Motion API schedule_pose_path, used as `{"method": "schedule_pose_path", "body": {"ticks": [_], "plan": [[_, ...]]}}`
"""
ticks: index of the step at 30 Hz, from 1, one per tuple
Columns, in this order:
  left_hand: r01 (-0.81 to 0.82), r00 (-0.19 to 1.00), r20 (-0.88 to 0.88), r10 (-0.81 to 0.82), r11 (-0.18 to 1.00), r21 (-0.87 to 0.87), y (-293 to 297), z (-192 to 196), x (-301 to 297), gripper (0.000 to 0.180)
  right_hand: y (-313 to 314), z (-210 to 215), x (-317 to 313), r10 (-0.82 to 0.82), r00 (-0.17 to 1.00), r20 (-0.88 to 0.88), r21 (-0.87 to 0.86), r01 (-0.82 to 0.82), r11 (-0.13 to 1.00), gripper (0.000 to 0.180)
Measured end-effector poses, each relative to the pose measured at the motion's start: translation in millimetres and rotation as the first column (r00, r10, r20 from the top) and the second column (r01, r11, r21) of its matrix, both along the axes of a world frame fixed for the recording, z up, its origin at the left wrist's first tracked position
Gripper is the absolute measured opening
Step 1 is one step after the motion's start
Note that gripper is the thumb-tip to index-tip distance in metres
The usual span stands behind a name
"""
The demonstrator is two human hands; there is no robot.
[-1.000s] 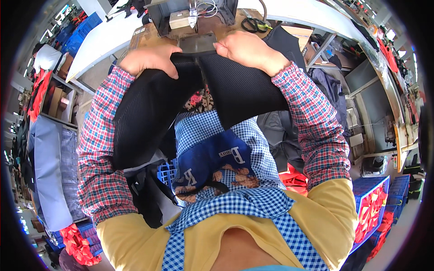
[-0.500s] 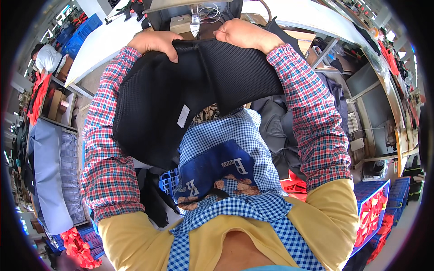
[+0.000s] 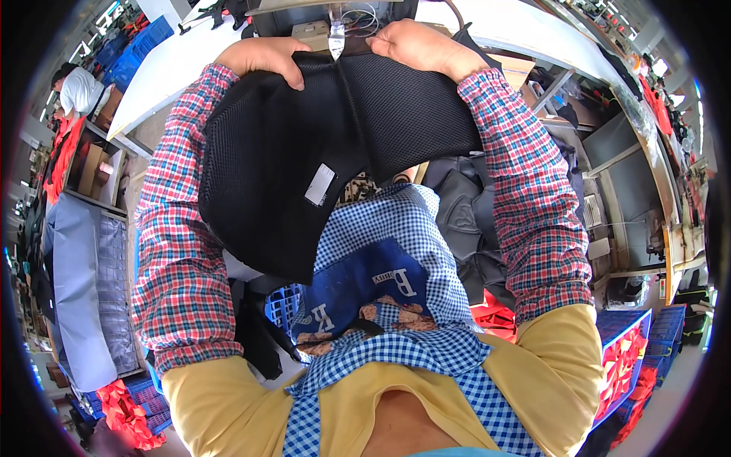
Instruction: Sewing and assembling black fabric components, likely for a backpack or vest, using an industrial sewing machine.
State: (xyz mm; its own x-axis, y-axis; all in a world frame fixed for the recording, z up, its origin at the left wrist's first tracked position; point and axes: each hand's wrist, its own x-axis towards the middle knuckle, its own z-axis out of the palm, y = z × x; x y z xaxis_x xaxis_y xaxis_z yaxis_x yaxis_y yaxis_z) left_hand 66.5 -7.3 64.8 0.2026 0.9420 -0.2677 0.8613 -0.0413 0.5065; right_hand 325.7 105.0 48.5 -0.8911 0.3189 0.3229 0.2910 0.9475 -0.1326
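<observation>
Left hand (image 3: 263, 57) and right hand (image 3: 415, 47) side by side at the bench (image 3: 164, 76) edge, fingers of both clamped on top of black mesh fabric piece (image 3: 304, 145), fabric hanging toward checked apron (image 3: 396, 251), small white label (image 3: 320, 184) on it.

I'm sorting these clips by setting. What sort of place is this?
Probably a garment sewing workshop: both hands feed black mesh fabric to a sewing machine on a white table, with blue crates of red cloth nearby.

Left hand (image 3: 263, 57) and right hand (image 3: 415, 46) gripping black mesh fabric (image 3: 320, 145) at far white table (image 3: 167, 68), blue crates (image 3: 655, 343) near right
</observation>
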Motion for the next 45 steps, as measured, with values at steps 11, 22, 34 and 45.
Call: {"method": "schedule_pose_path", "body": {"ticks": [11, 22, 34, 45], "plan": [[-0.01, 1.0, -0.018, 0.01, 0.999, -0.04, 9, -4, -12, 0.075, 1, 3, 0, -0.041, 0.998, 0.041, 0.017, 0.04, 0.999, 0.042], [-0.063, 0.998, -0.001, 0.063, 0.998, -0.001, 12, -5, -15, 0.07, 3, 3, -1, -0.018, 1.0, -0.025, 0.03, 0.019, 0.999, 0.043], [-0.044, 0.999, 0.013, 0.043, 0.998, 0.045, 7, -1, -21, 0.069, 25, -3, -2, 0.046, 0.997, -0.06, 0.155, -0.037, 0.987, 0.042], [-0.123, 0.948, 0.303, 0.095, 0.99, 0.075, -147, -11, 4, 0.041, 79, 44, 234, -0.662, 0.747, 0.054, 0.355, 0.606, 0.712, 0.034]]}}
